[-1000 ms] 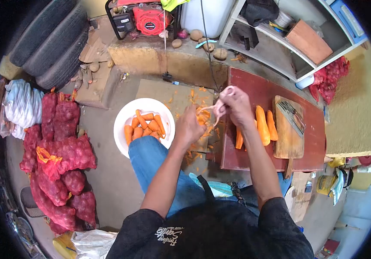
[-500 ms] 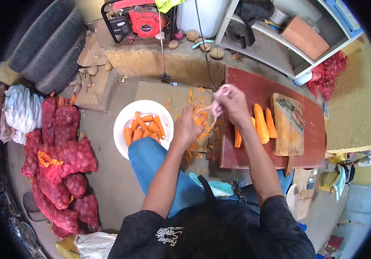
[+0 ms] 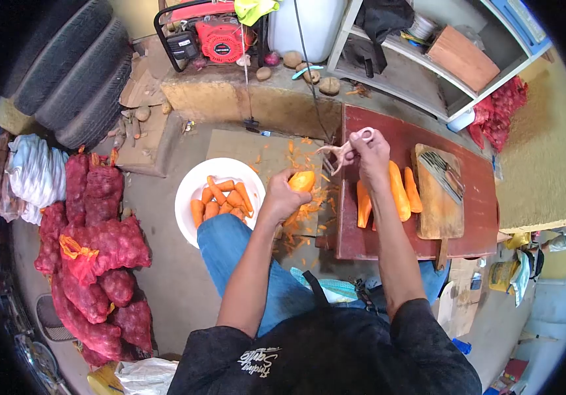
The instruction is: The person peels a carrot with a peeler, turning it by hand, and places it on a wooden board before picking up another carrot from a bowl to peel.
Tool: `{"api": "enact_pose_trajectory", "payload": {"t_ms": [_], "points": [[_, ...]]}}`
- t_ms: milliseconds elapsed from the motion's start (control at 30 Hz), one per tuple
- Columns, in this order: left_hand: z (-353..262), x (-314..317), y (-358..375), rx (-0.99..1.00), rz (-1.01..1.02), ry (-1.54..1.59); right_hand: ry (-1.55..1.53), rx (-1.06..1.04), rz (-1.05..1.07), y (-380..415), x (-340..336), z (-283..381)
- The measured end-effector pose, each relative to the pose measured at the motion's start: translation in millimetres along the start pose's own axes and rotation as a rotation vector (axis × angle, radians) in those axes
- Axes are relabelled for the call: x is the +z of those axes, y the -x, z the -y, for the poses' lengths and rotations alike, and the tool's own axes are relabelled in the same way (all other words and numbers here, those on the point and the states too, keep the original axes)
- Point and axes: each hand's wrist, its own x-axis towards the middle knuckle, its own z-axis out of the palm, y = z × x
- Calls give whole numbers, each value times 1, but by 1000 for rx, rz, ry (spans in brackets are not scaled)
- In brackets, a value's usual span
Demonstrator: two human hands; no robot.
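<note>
My left hand (image 3: 285, 197) is wrapped round an orange carrot (image 3: 303, 181), whose bright peeled end points up and away. To its right my right hand (image 3: 370, 157) grips a pale pink peeler (image 3: 342, 153) by its handle, its forked head apart from the carrot. Orange peelings (image 3: 306, 214) are scattered on flattened cardboard (image 3: 227, 148) below my hands. A white basin (image 3: 187, 191) on the left holds several carrots (image 3: 230, 197). Peeled carrots (image 3: 398, 191) lie on the red table (image 3: 375, 122), beside a wooden cutting board (image 3: 437, 220) bearing a knife (image 3: 453, 181).
Red net sacks (image 3: 105, 250) of onions and stacked tyres (image 3: 75, 72) stand at the left. A red generator (image 3: 220, 41), potatoes (image 3: 329, 85) and a white shelf unit (image 3: 401, 62) line the back. My knee (image 3: 223, 240) is beside the basin.
The peeler has come away from the carrot, up and to the right with my right hand. The carrot in my left hand now shows more clearly. The whole view has shifted slightly.
</note>
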Motion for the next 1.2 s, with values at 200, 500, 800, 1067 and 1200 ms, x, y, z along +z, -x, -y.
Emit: {"api": "enact_pose_trajectory", "payload": {"t_ms": [200, 500, 800, 1067, 1200], "points": [[9, -3, -6, -6, 33, 213, -24, -1, -59, -7, 4, -13], [-8, -11, -1, -70, 97, 668, -137, 26, 71, 14, 17, 20], [-10, -12, 3, -30, 167, 721, -103, -38, 33, -12, 14, 22], [-19, -10, 4, -48, 159, 835, -129, 59, 3, -15, 6, 1], [-9, -11, 3, -94, 206, 879, -126, 90, 144, -1, 23, 0]]}}
